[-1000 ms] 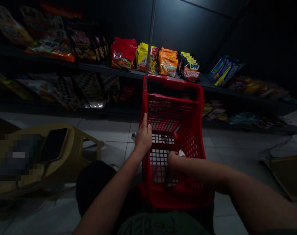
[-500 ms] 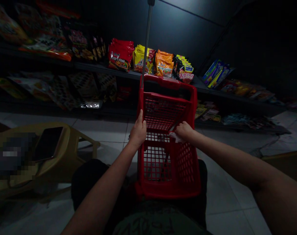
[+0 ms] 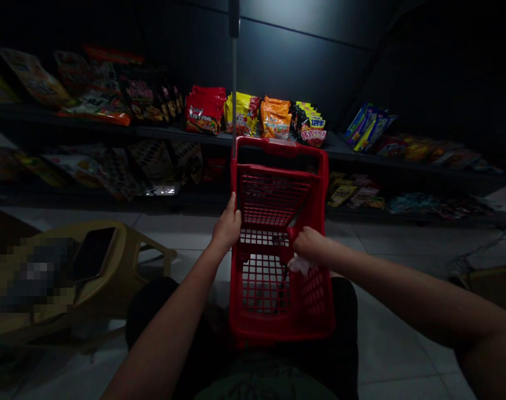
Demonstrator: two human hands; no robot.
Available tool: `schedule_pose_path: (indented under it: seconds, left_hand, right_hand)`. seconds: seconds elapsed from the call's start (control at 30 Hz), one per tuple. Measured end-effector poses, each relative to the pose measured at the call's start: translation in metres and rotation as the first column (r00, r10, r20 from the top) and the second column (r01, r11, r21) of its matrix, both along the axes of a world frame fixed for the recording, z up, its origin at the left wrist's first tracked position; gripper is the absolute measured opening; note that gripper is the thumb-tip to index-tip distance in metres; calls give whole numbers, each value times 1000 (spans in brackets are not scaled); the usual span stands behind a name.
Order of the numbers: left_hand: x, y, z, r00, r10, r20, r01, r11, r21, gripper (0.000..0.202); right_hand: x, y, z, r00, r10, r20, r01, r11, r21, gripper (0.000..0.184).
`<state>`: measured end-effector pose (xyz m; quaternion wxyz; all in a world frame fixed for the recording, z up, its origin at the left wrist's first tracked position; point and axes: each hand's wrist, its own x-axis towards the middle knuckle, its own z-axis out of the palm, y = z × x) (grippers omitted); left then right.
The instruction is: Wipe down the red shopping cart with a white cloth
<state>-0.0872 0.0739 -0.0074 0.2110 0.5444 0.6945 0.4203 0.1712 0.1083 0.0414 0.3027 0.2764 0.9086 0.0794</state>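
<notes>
Between my knees stands a red plastic shopping basket (image 3: 281, 332) with lattice walls and a long metal pull handle (image 3: 234, 83) rising at its far left corner. My left hand (image 3: 228, 225) grips the basket's left rim, thumb on top and pointing away from me; its other fingers are hidden outside the wall. My right hand (image 3: 310, 244) is closed inside the basket by the right wall. A crumpled white cloth or tissue (image 3: 300, 265) hangs out below its fingers. The basket holds nothing else that I can make out.
Ahead runs a dark shelf (image 3: 173, 133) with red noodle packets (image 3: 205, 111), orange packets (image 3: 276, 118) and other bagged food on two levels. On my left, a yellowish plastic stool (image 3: 123, 250) carries a phone (image 3: 94, 254) and a blurred-out dark object. Pale tiles cover the floor.
My right hand has moved slightly down and nearer along the basket's right inner side, with more of the white cloth showing. My left hand keeps its hold on the rim. The view has shifted a little.
</notes>
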Motion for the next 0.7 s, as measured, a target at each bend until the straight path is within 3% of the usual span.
schedule_pose_path:
  seconds: [0.07,0.17,0.27,0.3,0.37,0.4,0.43,0.5,0.57,0.63,0.7]
  left_hand:
    - [1,0,1,1000,14,-15,-14,1000,-5,65]
    - [4,0,3,999,47,-15,-46,999,19,64]
    - [7,-1,4,998,69,-8,-69,997,21,63]
    - [7,-1,4,997,73,-6,-73,997,18,62]
    - [7,-1,4,997,74,-4,-74,997,16,62]
    - [6,-1,4,998,70,-4,-70,997,18,62]
    - [5,-1,4,998,65,-5,-65,998,20,63]
    - [4,-1,3,999,50,-11,-50,999,20,64]
    - [4,-1,3,999,47,-19,-47,999,17,65]
    - [4,-1,3,998,60,-18,-59,998,8,65]
    - [5,-1,3,997,73,0,-73,997,11,65]
  right_hand:
    - [-2,27,12,999,-50,-8,50,990,135,21]
    - [-3,24,12,999,-46,2,46,995,87,19]
    - [0,-25,-9,995,68,76,-56,985,-160,24]
    - [2,-44,-18,983,150,108,-110,944,-311,26]
    - [6,-73,-33,950,297,95,-196,805,-560,30]
    - [8,-79,-37,940,331,87,-208,755,-622,32]
    - [9,-79,-37,942,325,84,-207,760,-616,32]
    - [8,-59,-29,970,227,89,-166,882,-442,28]
    - [6,-24,-11,995,94,43,-86,983,-161,24]
    - [3,11,9,999,-3,-48,7,997,83,21]
    - [1,29,21,994,-35,-99,52,983,177,22]
